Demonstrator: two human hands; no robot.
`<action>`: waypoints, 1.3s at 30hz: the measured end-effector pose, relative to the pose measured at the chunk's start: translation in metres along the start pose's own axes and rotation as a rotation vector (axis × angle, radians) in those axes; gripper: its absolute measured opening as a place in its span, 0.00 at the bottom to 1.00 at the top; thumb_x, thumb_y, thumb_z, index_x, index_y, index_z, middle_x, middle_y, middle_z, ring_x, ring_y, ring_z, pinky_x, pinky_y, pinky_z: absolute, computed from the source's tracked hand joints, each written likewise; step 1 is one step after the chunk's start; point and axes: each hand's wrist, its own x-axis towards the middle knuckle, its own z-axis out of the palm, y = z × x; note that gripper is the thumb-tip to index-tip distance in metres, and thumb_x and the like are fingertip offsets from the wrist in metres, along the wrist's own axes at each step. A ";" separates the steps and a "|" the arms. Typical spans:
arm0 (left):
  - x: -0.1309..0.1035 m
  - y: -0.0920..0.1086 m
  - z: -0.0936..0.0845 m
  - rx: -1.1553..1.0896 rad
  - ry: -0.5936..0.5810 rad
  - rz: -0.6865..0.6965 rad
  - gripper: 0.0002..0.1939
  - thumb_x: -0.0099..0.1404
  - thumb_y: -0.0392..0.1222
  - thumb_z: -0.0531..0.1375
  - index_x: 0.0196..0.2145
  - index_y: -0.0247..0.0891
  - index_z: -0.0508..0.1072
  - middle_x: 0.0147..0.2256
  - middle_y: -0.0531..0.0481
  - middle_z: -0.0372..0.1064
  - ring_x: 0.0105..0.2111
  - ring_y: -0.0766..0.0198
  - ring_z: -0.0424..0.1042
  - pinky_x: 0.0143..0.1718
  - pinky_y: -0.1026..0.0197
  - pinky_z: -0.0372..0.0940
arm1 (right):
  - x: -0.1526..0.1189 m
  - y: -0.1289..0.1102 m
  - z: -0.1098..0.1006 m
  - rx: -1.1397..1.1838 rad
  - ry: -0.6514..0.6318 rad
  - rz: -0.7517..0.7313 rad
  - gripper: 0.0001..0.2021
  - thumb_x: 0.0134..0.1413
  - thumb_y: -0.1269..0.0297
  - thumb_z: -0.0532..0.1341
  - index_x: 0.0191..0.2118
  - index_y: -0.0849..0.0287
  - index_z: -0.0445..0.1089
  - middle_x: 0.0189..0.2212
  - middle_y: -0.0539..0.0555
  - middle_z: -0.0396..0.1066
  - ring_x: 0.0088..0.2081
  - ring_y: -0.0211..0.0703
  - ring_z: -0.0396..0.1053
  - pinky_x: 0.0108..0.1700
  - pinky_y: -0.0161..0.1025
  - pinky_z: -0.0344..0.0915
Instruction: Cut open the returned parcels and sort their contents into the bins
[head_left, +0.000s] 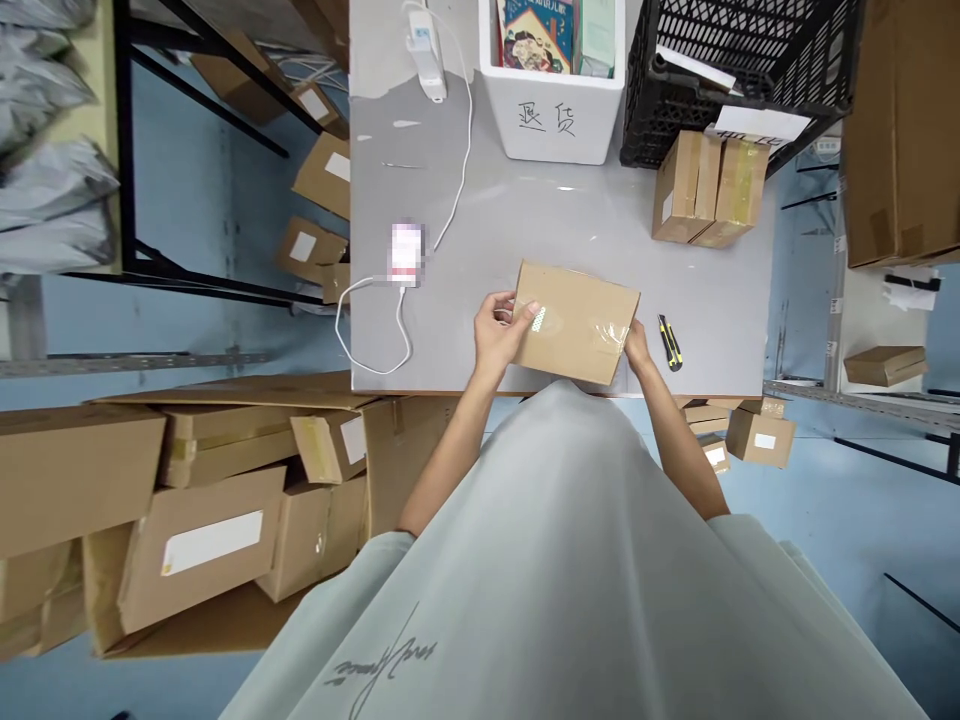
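At mid-frame, the left hand (499, 338) clamps a cardboard box (571, 328); the right hand (637, 345) meets its edge, grip hidden. The box seems unopened; the utility knife (670, 343) lies untouched, lower right of centre.

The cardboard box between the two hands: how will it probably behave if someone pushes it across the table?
The cardboard box is probably stiff: its top looks flat and its edges straight between the left hand and the right hand. It seems unlikely to roll, given its squared corners. The shiny tape near its right end may feel slippery.
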 end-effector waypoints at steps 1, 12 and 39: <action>0.000 0.001 0.002 -0.014 -0.004 -0.011 0.31 0.62 0.63 0.82 0.53 0.42 0.83 0.47 0.45 0.79 0.43 0.58 0.76 0.46 0.58 0.73 | -0.008 -0.008 -0.008 0.016 0.000 0.024 0.37 0.76 0.28 0.49 0.54 0.55 0.80 0.52 0.64 0.84 0.59 0.61 0.79 0.64 0.60 0.80; -0.011 -0.003 0.001 -0.190 -0.283 0.045 0.36 0.73 0.66 0.71 0.71 0.47 0.78 0.74 0.40 0.72 0.79 0.40 0.66 0.79 0.42 0.63 | -0.054 -0.067 -0.006 0.059 -0.059 -0.128 0.50 0.70 0.19 0.58 0.83 0.48 0.65 0.80 0.59 0.68 0.83 0.60 0.60 0.85 0.60 0.59; 0.009 -0.051 0.004 0.148 -0.288 -0.050 0.23 0.75 0.51 0.67 0.61 0.40 0.87 0.45 0.45 0.68 0.47 0.52 0.74 0.65 0.47 0.70 | -0.024 -0.016 -0.011 -0.282 -0.048 -0.041 0.37 0.76 0.31 0.57 0.71 0.54 0.79 0.49 0.63 0.83 0.51 0.61 0.79 0.64 0.59 0.78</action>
